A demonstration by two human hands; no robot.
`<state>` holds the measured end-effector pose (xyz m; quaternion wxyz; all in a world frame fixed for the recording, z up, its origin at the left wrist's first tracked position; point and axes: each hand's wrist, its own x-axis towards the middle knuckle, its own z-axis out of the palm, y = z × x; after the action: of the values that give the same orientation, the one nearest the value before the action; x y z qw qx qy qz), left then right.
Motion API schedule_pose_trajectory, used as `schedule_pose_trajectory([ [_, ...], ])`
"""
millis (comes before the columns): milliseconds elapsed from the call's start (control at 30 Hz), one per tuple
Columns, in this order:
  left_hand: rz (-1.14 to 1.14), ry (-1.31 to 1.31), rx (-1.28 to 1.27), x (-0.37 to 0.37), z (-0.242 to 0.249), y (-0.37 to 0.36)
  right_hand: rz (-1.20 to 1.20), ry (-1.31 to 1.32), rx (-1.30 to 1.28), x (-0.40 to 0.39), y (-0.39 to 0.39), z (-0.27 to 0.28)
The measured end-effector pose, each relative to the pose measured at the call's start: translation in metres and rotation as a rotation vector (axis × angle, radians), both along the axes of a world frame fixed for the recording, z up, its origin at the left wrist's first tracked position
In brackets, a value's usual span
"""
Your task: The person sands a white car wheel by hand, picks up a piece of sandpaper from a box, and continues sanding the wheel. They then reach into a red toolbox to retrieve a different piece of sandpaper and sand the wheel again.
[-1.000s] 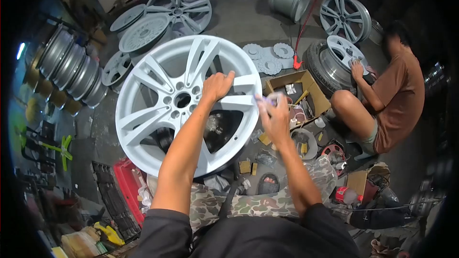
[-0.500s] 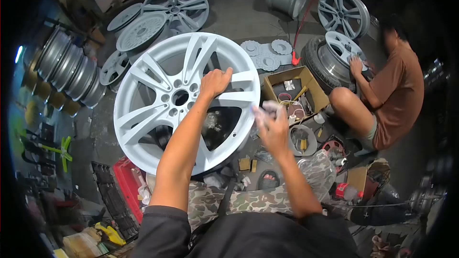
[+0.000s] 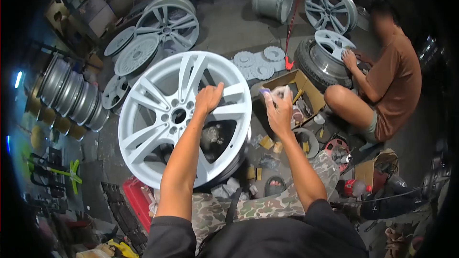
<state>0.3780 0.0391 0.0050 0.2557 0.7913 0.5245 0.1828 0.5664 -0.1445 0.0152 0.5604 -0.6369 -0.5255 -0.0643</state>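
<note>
A light grey alloy wheel rim (image 3: 153, 86) lies face up, tilted, in front of me. Its spokes fan out around a dark centre hole. My left hand (image 3: 209, 98) is wrapped over a spoke on the rim's right side, with the thumb pointing up. To the right of the rim and apart from it, my right hand (image 3: 279, 107) is raised with bent, dusty white fingers. They pinch a small pale piece with a purple edge (image 3: 263, 91); its kind is too blurred to tell.
An open cardboard box (image 3: 313, 96) of tools stands beyond my right hand. At right, a person (image 3: 394, 79) crouches with a hand on another wheel with a tyre (image 3: 313, 67). More rims (image 3: 165, 29) lie behind, and several stacked rims (image 3: 71, 88) stand left. A red case (image 3: 138, 200) lies below.
My right hand has moved up and away from the rim's edge. My left hand stays on the spoke. The view has shifted slightly, and the rim sits lower in it.
</note>
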Motion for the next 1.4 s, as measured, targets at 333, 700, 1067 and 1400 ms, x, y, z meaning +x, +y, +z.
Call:
schedule_pose_trajectory([
  [333,0.014,0.104,-0.133,0.002,0.006,0.004,0.532,1.383,-0.106,0.015,-0.041,-0.038],
  [700,0.002,0.078,-0.131,-0.001,0.007,0.003,0.600,0.960,-0.091,-0.006,-0.054,-0.011],
  [1067,0.010,0.033,-0.096,0.001,0.012,-0.004,0.458,-0.431,-0.072,-0.012,-0.040,0.000],
  [1400,0.033,0.015,-0.003,0.001,0.004,-0.004,0.300,-0.473,-0.059,-0.032,-0.052,-0.004],
])
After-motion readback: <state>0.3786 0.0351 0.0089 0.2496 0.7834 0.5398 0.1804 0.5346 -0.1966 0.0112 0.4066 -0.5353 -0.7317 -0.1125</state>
